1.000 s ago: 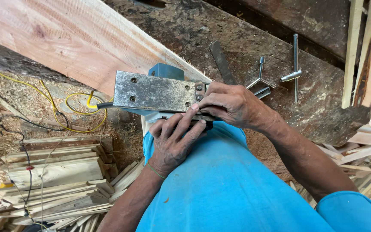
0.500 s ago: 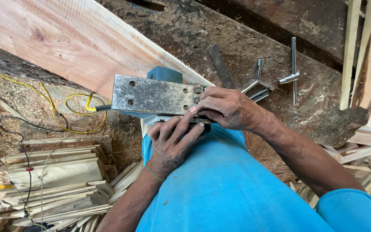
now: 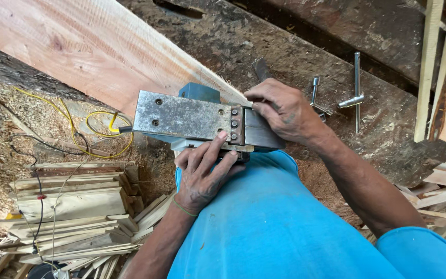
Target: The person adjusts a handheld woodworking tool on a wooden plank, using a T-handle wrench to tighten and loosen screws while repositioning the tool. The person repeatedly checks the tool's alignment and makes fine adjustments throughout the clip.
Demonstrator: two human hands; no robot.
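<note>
Both grips hold the upturned electric planer point(image 3: 197, 121): left hand point(image 3: 205, 173) fingers pressed at its blade slot, right hand point(image 3: 285, 111) clasped over the sole's end. A T-handled wrench point(image 3: 354, 98) lies on the bench point(image 3: 285, 46) nearby.

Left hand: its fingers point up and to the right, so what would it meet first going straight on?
The left hand already has fingertips on the grey metal base plate of the upturned blue electric planer; straight on, they would likely reach its screwed blade slot, then the right hand.

Blue short-sleeved shirt, green wristband point(image 3: 184, 208) (left wrist)
</note>
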